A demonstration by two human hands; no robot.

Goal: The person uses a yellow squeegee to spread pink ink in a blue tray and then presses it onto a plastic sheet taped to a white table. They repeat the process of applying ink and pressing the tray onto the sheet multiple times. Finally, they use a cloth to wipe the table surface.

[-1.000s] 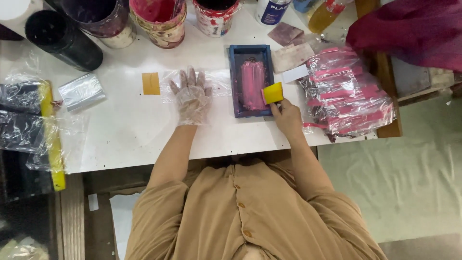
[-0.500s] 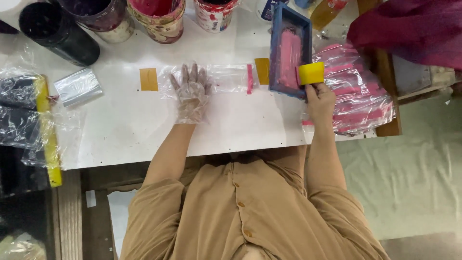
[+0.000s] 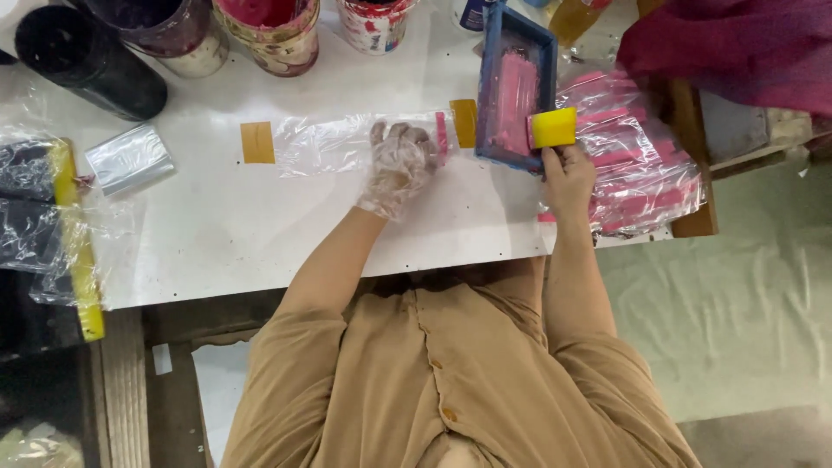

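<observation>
My left hand (image 3: 397, 169), in a thin clear glove, rests with curled fingers on a clear plastic bag (image 3: 342, 139) lying flat on the white table (image 3: 260, 225). The bag carries a pink printed stripe near its right end. My right hand (image 3: 568, 178) grips a yellow squeegee (image 3: 553, 127) against the lower edge of a blue-framed printing screen (image 3: 513, 87), which is tilted up off the table and smeared with pink ink. Two tan tape squares (image 3: 257, 142) mark the bag's position.
Several paint-stained pots (image 3: 273, 26) and a black can (image 3: 87, 61) stand along the far edge. A pile of pink-printed bags (image 3: 637, 160) lies at the right. Silver and black bag bundles (image 3: 130, 158) with a yellow strip (image 3: 78, 251) sit at the left. A magenta cloth (image 3: 737, 48) lies top right.
The screen has been lifted off the bag and swung up to the right with the squeegee. The printed bag now lies uncovered, and my left hand has curled onto its right end.
</observation>
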